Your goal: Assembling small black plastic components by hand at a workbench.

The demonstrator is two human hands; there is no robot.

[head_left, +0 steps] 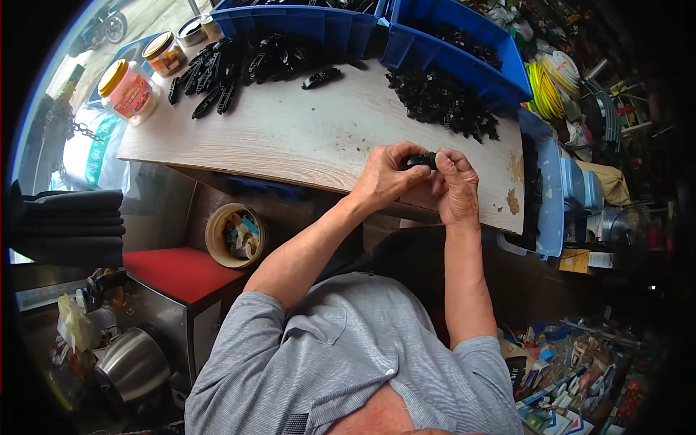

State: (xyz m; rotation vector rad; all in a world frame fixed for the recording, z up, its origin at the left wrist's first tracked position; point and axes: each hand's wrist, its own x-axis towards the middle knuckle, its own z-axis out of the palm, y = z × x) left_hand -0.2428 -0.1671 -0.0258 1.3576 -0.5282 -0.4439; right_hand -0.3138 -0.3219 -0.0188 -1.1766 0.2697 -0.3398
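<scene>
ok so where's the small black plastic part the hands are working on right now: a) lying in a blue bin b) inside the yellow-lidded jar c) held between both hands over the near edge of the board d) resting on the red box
c: the small black part is pinched between the left hand and the right hand, just above the near edge of the pale wooden board.

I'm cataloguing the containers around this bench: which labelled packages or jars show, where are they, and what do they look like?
Jar with yellow lid: far left corner of the wooden board, clear plastic, red and white label.
Jar with amber contents: just behind it, round, pale lid.
White sack: below the board's left edge, green printed stripe.
Both hands, left hand and right hand, hold a small black part; it has no label.
</scene>
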